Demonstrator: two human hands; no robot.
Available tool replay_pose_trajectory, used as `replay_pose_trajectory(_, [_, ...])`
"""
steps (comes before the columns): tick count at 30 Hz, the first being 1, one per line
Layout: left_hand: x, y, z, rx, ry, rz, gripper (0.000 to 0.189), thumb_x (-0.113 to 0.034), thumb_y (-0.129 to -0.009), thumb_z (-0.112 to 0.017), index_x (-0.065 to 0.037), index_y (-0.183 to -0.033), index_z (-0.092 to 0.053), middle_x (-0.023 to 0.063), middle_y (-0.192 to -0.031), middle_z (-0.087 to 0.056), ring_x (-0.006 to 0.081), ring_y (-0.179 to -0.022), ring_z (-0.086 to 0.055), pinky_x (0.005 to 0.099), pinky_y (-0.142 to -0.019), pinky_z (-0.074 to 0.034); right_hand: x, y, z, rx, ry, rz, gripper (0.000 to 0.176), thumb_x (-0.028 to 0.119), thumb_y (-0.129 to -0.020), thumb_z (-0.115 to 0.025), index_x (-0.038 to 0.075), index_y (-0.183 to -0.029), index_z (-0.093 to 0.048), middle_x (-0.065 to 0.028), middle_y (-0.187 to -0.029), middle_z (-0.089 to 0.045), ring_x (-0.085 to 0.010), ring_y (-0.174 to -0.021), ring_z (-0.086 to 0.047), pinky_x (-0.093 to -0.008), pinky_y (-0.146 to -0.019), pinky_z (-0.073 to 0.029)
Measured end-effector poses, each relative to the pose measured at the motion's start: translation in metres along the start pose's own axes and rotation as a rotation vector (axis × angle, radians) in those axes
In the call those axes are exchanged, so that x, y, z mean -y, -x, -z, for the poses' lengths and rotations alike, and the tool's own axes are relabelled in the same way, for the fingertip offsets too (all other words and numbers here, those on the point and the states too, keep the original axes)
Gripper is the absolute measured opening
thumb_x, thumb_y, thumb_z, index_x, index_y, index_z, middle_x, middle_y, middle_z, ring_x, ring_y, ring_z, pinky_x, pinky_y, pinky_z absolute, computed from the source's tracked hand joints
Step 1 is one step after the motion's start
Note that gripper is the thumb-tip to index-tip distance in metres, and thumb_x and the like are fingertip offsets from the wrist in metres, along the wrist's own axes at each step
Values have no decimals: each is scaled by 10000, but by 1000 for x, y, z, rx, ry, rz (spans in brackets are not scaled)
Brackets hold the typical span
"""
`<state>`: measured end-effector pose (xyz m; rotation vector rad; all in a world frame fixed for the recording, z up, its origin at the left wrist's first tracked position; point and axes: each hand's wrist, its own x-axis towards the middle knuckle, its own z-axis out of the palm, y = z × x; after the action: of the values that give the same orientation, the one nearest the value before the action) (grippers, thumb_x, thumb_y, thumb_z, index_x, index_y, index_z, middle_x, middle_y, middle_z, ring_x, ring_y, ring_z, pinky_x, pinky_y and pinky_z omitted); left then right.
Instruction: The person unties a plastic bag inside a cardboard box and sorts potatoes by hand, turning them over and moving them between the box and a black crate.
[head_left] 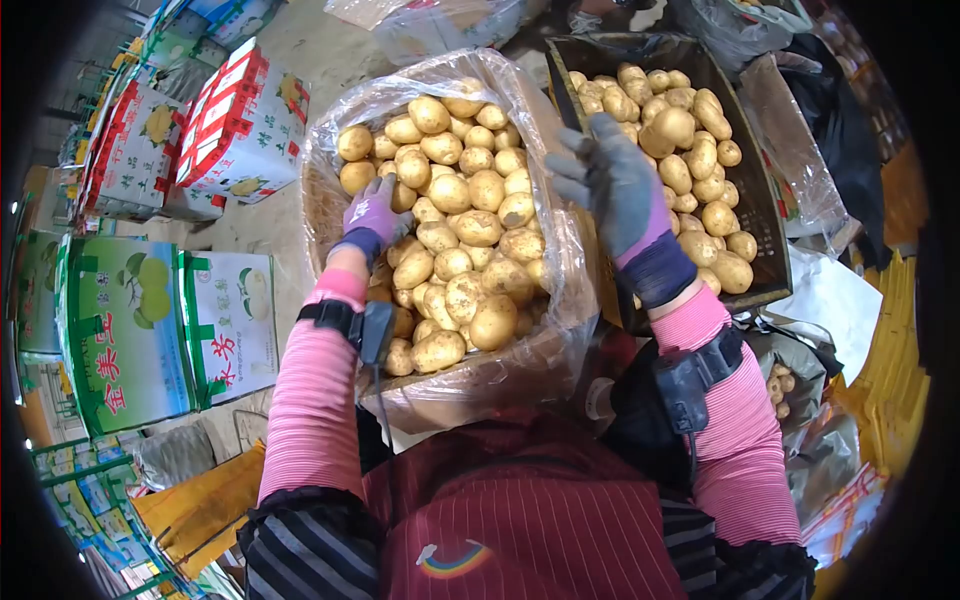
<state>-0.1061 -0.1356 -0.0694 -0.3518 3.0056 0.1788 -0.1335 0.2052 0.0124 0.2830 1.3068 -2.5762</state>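
Observation:
A cardboard box (450, 388) lined with clear plastic holds a heap of potatoes (476, 228). My left hand (375, 215), in a purple and grey glove, rests on potatoes at the box's left side; its fingers point up and touch them, and what lies under the palm is hidden. My right hand (620, 185), gloved alike, hovers between this box and a dark crate (765, 200) of potatoes (700, 150). Its fingers are spread, with nothing seen in them.
Printed cartons stand at the left: red and white ones (245, 130) above, green ones (130, 330) below. A clear plastic bag (450, 25) lies beyond the box. At the right are a flattened carton, a white sheet (830, 305) and a bag with a few potatoes (780, 385).

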Motion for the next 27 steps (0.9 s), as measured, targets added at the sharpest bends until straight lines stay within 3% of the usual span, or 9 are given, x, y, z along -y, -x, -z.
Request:
replay_pose_trajectory(2, [-11,-13,-9,51,-269,-3,773,-345,-825,-731,-143,-1505,-422,148,-1482,-513,334,-1334,-516,472,-1052,-454,-4,7,-10,80,153,-34,523,370,-1017,-575,15,-1389,-481,-112,-1185,-629,-172,-942,-675,-268,-777,-557])
replay_pose_trajectory(7, [3,-18,-7,62,-154,-43,729,-327,-807,-763,-118,-1449,-489,164,-1426,-564,363,-1274,-563,465,-1034,-470,3,15,-17,140,306,-7,503,347,-1013,-582,-11,-1360,-517,-93,-1165,-632,-150,-919,-667,-265,-774,-553])
replay_pose_trajectory(11, [12,21,19,-37,932,59,589,-301,-892,-743,-1,-1365,-564,153,-1222,-670,185,-1098,-634,301,-936,-517,3,21,-21,263,454,-95,582,336,-995,-609,-31,-1424,-471,-97,-1161,-643,-152,-942,-669,-273,-797,-552])
replay_pose_trajectory(16, [-21,95,75,188,1747,290,628,-561,-1013,-510,-34,-1351,-547,120,-1185,-672,231,-1040,-675,363,-863,-567,-21,32,-21,537,859,-97,758,361,-908,-688,22,-1516,-388,-223,-1354,-603,-309,-1215,-611,-390,-1059,-467])
replay_pose_trajectory(19, [-50,126,83,218,1497,-113,670,-618,-1018,-423,-46,-1342,-550,144,-1175,-675,232,-1040,-682,386,-854,-579,-35,47,-27,696,783,181,810,341,-856,-717,60,-1534,-373,-232,-1363,-595,-346,-1254,-591,-393,-1082,-450])
replay_pose_trajectory(20, [-56,127,77,400,1697,58,665,-600,-1026,-421,-39,-1364,-530,132,-1174,-677,230,-1050,-681,371,-846,-581,-40,47,-27,727,858,351,850,309,-808,-744,77,-1537,-375,-238,-1375,-586,-361,-1277,-575,-405,-1088,-441])
replay_pose_trajectory(23, [-84,143,61,654,1903,212,657,-561,-1066,-353,-17,-1394,-522,136,-1177,-704,240,-966,-721,366,-850,-602,-46,45,-24,850,846,276,830,309,-787,-763,54,-1500,-422,-252,-1356,-596,-359,-1280,-574,-419,-1073,-447])
replay_pose_trajectory(25, [-86,145,61,408,1683,146,628,-525,-1081,-349,-3,-1369,-546,139,-1151,-710,213,-951,-719,361,-874,-588,-32,46,-20,864,877,232,754,352,-819,-768,19,-1434,-486,-241,-1275,-636,-326,-1178,-642,-412,-1008,-493])
replay_pose_trajectory(27, [-72,142,78,399,1125,-303,581,-481,-1078,-414,14,-1336,-573,134,-1136,-711,197,-974,-708,339,-903,-571,-8,48,-27,466,935,-31,607,388,-894,-728,14,-1340,-556,-176,-1161,-672,-269,-1020,-702,-371,-840,-572])
